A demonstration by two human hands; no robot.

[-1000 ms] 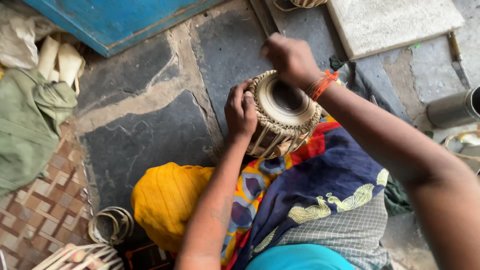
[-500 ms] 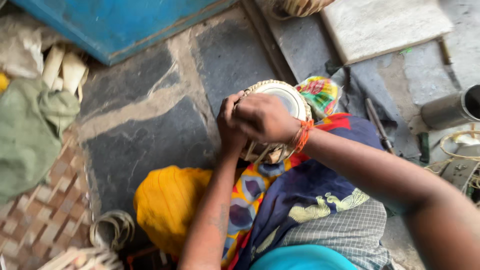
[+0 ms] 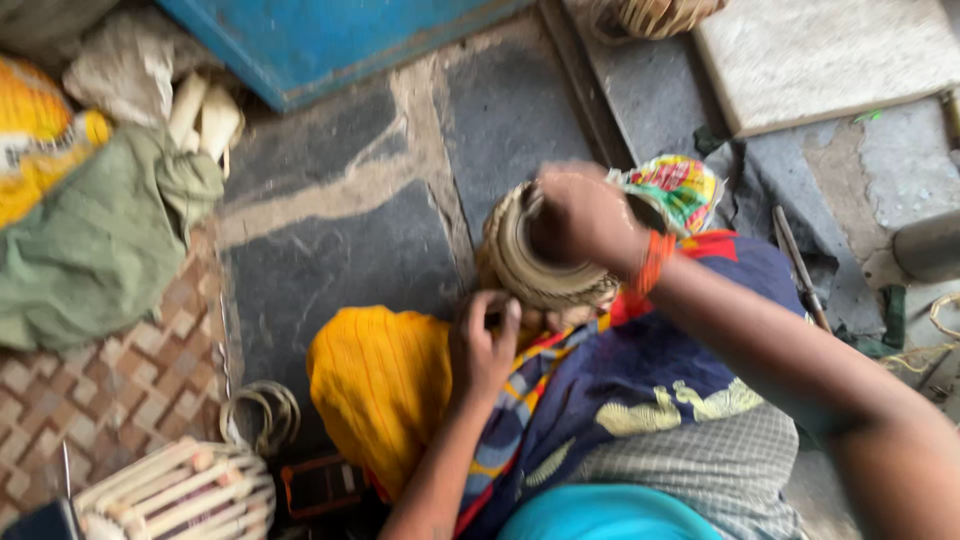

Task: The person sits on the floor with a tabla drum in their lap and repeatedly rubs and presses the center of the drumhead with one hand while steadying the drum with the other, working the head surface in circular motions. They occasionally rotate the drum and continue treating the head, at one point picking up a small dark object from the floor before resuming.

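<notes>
A person sits on a stone floor, seen from above, working on a small hand drum held in the lap. The right hand has its grip curled closed over the top of the drum, fingers wrapped at the rim; the motion blur hides exactly what the fingertips pinch. An orange thread band circles that wrist. The left hand sits just below and nearer, its grip loosely closed against the lower side of the drum, fingers bent, steadying it.

The drum is round, wound with pale tan lacing, and lies tilted on a lap draped in a dark blue patterned cloth. A bright yellow cloth bunches just left of the left hand.

Farther out, a coil of pale cord lies on the floor at the near left, beside a second laced drum body. A green cloth is heaped at the left. A blue painted box stands at the far side, and a flat stone slab lies far right.
</notes>
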